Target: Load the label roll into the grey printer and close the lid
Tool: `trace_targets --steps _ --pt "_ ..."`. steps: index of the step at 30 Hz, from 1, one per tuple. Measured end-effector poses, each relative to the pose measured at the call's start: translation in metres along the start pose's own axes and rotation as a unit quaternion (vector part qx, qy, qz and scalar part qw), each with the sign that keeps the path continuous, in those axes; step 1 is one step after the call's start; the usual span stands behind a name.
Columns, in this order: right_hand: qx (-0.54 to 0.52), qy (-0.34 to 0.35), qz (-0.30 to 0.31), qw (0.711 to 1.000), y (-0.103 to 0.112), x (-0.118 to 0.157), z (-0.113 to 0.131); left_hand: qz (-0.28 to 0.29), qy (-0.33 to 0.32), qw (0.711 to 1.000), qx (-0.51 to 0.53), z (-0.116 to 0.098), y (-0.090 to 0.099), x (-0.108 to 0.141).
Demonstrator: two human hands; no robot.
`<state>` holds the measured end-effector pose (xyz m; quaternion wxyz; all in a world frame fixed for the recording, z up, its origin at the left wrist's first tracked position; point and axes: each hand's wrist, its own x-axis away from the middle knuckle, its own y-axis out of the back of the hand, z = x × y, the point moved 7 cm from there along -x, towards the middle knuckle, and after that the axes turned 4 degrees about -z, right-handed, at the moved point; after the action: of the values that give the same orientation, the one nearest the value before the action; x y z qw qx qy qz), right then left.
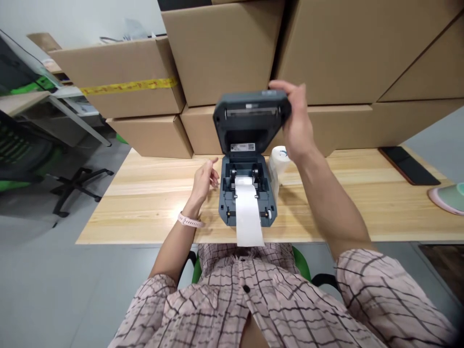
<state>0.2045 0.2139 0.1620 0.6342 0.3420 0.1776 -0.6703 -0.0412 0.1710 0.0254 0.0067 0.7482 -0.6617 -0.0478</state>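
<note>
A dark grey label printer (226,208) stands on the table in front of me with its lid raised. My right hand (297,121) grips the right edge of the printer lid (250,102), thumb side out of sight behind it. Inside the printer sits a roll of white label paper (248,208), its strip running toward me and hanging past the table's front edge. Just left of the printer, my left hand (206,180) rests near the tabletop, fingers loosely bent and apart, holding nothing. A white roll (280,158) stands right of the printer, partly hidden.
Cardboard boxes (221,58) are stacked along the back of the wooden table (145,203). A black phone (409,165) lies at the right, near a green and pink object (449,198). An office chair (78,181) stands on the floor at left.
</note>
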Motion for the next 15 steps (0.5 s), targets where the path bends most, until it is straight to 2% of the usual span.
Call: trace_targets --steps 1,3,5,7,9,11,15 --pt "-0.033 0.007 -0.018 0.999 0.004 0.026 0.010 -0.016 -0.020 0.999 0.034 -0.004 0.006 0.001" --pt "-0.023 0.027 -0.002 0.999 0.007 0.079 0.030 -0.026 -0.059 0.993 0.094 -0.014 0.013 0.012" --pt "0.042 0.033 0.028 0.998 0.005 0.126 0.040 0.001 -0.066 0.991 0.116 -0.019 0.012 0.034" --pt "0.100 0.039 0.055 0.993 0.001 0.161 0.044 0.042 -0.042 0.992 0.109 -0.017 0.002 0.062" --pt "0.143 0.050 0.063 0.987 -0.002 0.182 0.043 0.062 -0.013 0.994 0.090 -0.011 -0.009 0.087" --pt "0.165 0.058 0.049 0.983 -0.005 0.193 0.042 0.071 0.016 0.995 0.074 -0.003 -0.021 0.104" --pt "0.154 0.057 0.016 0.986 -0.008 0.197 0.040 0.040 0.028 0.997 0.066 0.007 -0.030 0.114"
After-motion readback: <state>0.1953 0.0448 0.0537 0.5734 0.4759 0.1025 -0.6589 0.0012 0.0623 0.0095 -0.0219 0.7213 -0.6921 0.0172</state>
